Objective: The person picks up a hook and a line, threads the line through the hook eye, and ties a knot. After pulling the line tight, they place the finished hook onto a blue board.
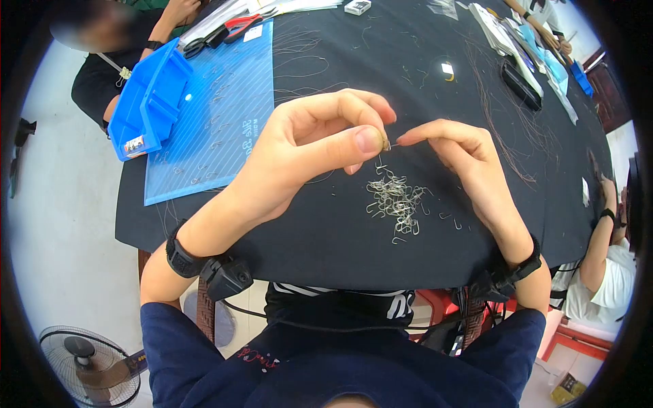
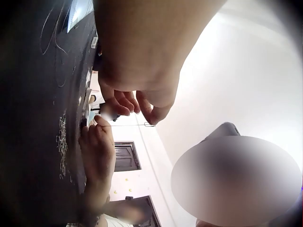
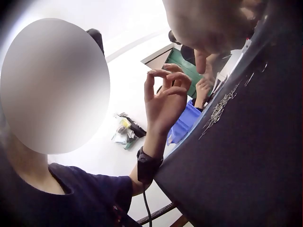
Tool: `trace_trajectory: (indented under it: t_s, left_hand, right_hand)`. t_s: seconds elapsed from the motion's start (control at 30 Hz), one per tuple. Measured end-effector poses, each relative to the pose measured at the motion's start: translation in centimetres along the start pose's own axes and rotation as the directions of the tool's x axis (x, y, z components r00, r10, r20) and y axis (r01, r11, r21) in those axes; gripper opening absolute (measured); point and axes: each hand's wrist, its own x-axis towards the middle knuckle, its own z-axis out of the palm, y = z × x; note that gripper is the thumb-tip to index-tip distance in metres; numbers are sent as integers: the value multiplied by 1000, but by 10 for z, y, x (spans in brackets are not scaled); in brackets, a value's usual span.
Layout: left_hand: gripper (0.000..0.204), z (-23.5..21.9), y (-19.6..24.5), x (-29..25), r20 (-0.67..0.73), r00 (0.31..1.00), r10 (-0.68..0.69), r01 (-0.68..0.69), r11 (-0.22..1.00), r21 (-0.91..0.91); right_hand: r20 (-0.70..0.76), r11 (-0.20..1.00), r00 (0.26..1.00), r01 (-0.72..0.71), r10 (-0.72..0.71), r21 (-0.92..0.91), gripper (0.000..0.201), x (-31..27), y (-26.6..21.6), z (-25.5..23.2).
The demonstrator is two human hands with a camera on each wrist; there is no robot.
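Observation:
A small metal hook (image 2: 149, 125) is pinched between thumb and forefinger of the left hand (image 1: 306, 146), raised over the table. From it a thin line (image 2: 123, 125) runs across to the right hand (image 1: 473, 160), whose thumb and forefinger pinch it in the left wrist view. Below and between both hands lies a pile of silvery hooks (image 1: 398, 200), with a few loose hooks (image 1: 445, 216) to its right. In the right wrist view the left hand (image 3: 165, 104) has its fingers bent; the right hand (image 3: 208, 28) is blurred and its grip hidden.
A blue ruled board (image 1: 197, 136) with lined-up hooks lies at the left, a blue bin (image 1: 153, 98) on its edge. Red-handled pliers (image 1: 241, 26) are beyond. Long thin strands (image 1: 503, 122), a black pouch (image 1: 520, 85) and packets are at the right. Other people sit around the table.

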Motion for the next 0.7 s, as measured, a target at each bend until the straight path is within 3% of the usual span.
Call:
trace_trajectory:
  t_s: [0.23,0.7]
  left_hand:
    - [20,2,2,1,-85,996,-6,12,997,70]
    - [18,2,2,1,-106,993,56,-40,988,152]
  right_hand:
    - [-28,999,999,-45,45,-24,28,1,0,-3]
    - [-57,998,998,-32,30,-45,27,2,3,-4]
